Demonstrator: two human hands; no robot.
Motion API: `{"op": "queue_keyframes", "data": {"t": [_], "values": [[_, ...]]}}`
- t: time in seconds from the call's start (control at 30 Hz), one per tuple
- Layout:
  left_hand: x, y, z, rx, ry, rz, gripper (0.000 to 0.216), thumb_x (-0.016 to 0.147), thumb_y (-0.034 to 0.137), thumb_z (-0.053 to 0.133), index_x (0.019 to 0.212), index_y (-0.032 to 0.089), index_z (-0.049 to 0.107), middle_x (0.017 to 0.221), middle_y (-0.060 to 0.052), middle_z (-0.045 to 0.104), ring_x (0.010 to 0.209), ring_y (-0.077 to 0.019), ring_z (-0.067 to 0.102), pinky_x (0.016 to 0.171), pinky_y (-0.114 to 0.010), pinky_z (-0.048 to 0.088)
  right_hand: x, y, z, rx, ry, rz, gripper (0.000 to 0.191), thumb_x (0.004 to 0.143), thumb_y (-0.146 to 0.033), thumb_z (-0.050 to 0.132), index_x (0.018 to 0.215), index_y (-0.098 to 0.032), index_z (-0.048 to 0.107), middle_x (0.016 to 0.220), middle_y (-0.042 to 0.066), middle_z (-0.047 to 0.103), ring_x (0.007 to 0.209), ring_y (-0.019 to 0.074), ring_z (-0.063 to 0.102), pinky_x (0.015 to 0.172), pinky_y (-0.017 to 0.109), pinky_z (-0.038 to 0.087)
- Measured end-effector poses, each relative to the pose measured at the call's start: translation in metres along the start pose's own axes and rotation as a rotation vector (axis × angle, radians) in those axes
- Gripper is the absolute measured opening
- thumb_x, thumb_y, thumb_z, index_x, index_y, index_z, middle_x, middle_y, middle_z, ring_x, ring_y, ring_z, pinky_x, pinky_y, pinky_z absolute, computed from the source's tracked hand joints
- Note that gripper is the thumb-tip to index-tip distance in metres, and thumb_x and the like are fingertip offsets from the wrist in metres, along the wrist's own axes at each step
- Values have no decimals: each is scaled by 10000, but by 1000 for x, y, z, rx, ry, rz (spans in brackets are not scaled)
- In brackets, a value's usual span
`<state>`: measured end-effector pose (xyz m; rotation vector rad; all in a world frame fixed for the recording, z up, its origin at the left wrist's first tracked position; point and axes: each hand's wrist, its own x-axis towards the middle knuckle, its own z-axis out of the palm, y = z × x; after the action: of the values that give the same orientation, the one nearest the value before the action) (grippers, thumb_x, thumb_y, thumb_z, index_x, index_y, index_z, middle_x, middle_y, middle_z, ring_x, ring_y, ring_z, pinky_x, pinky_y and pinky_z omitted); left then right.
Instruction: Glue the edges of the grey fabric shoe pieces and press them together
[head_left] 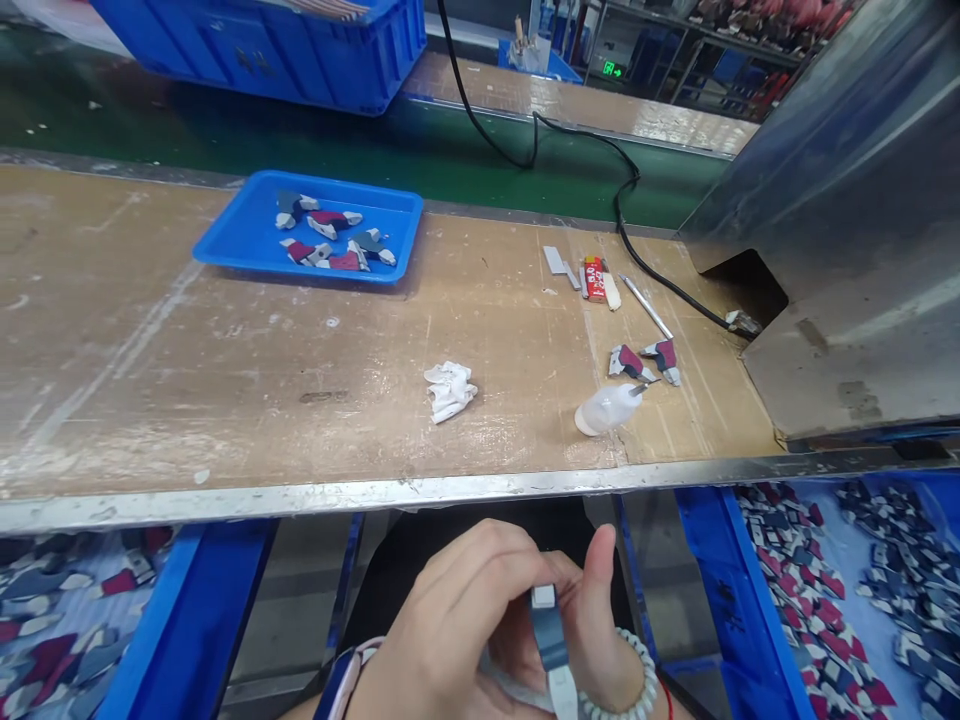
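Below the table's front edge, my left hand [450, 630] and my right hand [592, 640] meet around one small grey-blue and white part [550, 640]. Both hands grip it, the right thumb raised beside it. The left wrist wears a watch, the right a pale bead bracelet. A white cloth seems to lie under the part, mostly hidden. On the wooden table [225, 380] two matching parts [643, 362] in grey, maroon and white lie beside a small clear squeeze bottle [607, 410] on its side.
A blue tray [225, 240] holds several such parts at the back left. A crumpled white cloth [450, 390], a red lighter [594, 278], a pen [645, 305] and a black cable [622, 200] lie on the table. A metal housing [847, 250] stands right. Blue bins [825, 600] of parts sit below.
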<state>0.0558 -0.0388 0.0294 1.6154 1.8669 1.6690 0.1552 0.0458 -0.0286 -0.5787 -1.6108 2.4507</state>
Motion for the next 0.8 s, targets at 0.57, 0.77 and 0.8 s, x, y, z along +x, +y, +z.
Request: {"op": "queue_keyframes", "data": {"t": [0.57, 0.77, 0.8], "values": [[-16, -16, 0, 382, 105, -11, 329, 956, 342, 667, 1195, 135, 577, 1071, -92, 684, 1009, -173, 693, 882, -223, 580, -23, -14, -6, -369, 329, -217, 451, 797, -440, 810, 1218, -292, 740, 1107, 88, 738, 944, 244, 706, 786, 299, 630], [-66, -16, -49, 487, 176, -247, 599, 820, 563, 788, 1242, 196, 574, 1134, -100, 644, 1036, -241, 680, 862, -323, 611, -15, -12, -7, -347, 116, -368, 283, 947, -403, 675, 1220, -338, 706, 887, 9, 705, 631, 111, 625, 654, 214, 552], [-82, -19, -65, 539, 311, -334, 567, 837, 548, 774, 1239, 206, 566, 1153, -102, 625, 1056, -260, 670, 905, -373, 599, -15, -12, -5, -355, 129, -331, 224, 956, -393, 664, 1162, -331, 726, 860, 6, 705, 635, 111, 624, 659, 210, 544]]}}
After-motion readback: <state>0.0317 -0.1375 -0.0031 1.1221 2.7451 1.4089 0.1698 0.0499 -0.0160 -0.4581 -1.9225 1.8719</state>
